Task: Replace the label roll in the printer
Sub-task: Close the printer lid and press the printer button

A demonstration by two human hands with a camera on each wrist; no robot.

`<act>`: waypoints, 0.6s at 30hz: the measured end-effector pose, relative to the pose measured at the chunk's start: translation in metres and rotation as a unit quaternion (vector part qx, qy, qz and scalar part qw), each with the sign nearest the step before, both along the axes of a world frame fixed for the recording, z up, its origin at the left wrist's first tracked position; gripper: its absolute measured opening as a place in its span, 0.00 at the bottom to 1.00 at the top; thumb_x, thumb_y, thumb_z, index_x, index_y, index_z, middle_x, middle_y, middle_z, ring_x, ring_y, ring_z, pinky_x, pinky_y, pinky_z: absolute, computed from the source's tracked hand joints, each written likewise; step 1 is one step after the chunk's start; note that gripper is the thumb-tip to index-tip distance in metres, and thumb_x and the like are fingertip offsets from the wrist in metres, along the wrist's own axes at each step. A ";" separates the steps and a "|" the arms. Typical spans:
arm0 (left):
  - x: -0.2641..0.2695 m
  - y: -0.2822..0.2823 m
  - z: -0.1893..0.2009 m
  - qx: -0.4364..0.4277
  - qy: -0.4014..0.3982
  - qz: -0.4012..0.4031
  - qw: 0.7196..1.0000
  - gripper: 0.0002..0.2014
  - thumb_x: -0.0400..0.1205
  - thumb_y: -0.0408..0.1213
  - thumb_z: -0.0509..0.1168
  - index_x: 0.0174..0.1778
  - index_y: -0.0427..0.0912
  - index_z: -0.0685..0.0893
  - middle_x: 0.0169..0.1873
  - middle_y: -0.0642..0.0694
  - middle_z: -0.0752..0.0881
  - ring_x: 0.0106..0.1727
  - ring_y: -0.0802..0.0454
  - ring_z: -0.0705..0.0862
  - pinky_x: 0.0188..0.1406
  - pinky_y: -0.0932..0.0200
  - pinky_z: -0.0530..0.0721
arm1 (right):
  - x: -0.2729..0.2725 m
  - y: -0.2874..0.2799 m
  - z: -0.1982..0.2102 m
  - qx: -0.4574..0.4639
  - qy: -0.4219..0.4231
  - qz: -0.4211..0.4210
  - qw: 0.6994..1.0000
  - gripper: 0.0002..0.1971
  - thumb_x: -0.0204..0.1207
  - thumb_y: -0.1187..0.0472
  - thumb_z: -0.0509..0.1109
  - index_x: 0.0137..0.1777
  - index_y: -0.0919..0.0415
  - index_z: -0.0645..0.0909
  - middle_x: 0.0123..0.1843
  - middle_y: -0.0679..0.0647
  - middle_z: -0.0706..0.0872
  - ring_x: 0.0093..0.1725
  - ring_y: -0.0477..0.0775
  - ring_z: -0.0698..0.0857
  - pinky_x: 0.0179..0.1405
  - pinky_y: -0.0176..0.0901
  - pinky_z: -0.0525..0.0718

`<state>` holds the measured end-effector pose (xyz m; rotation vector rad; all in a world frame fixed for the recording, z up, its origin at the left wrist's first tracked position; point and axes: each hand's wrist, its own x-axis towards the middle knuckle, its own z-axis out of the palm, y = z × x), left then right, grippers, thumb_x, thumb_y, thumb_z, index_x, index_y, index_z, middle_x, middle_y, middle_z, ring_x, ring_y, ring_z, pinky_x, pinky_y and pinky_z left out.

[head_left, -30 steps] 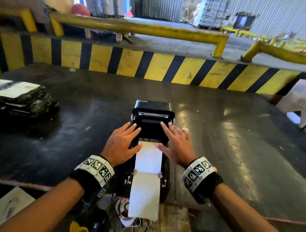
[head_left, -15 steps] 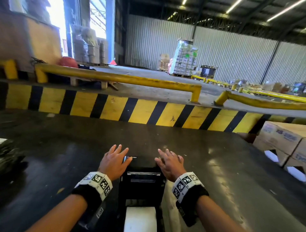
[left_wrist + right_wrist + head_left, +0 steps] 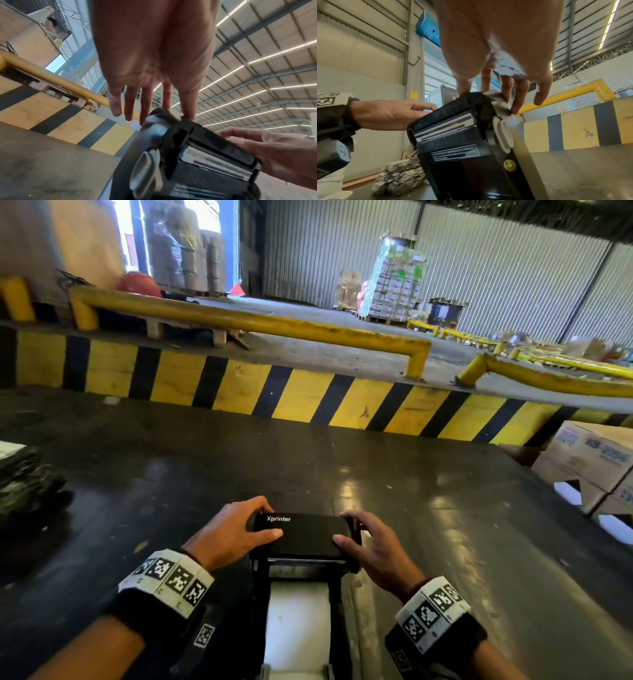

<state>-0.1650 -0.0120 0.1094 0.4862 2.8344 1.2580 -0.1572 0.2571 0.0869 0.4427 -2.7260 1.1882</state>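
Note:
The black printer lid (image 3: 303,534), marked "Xprinter", stands raised over the printer body. White label paper (image 3: 296,625) runs out of the body toward me. My left hand (image 3: 236,530) grips the lid's left corner, thumb on its face and fingers over the far edge. My right hand (image 3: 370,546) grips the right corner the same way. The left wrist view shows the lid's underside (image 3: 197,146) beneath my left hand (image 3: 154,116), with my right hand (image 3: 274,151) on the other side. The right wrist view shows the lid (image 3: 453,121) between my right hand (image 3: 488,97) and left hand (image 3: 388,115).
The printer sits on a dark glossy table (image 3: 445,525). A black wrapped bundle (image 3: 24,484) lies at the left edge. Cardboard boxes (image 3: 596,467) stand off the right side. A yellow-and-black striped kerb (image 3: 274,392) and a yellow rail (image 3: 257,323) lie beyond.
Both hands left the label paper, moved forward to the top of the raised lid, and curled round its corners. The head view has tilted upward.

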 end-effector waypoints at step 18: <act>0.159 0.013 -0.125 -0.093 0.176 0.052 0.979 0.24 0.71 0.47 0.72 0.61 0.41 0.81 0.65 0.43 0.81 0.69 0.56 0.70 0.67 0.52 0.77 | 0.142 0.005 -0.102 0.122 0.062 0.023 0.990 0.29 0.70 0.45 0.69 0.71 0.53 0.74 0.75 0.57 0.75 0.74 0.60 0.74 0.66 0.48 0.75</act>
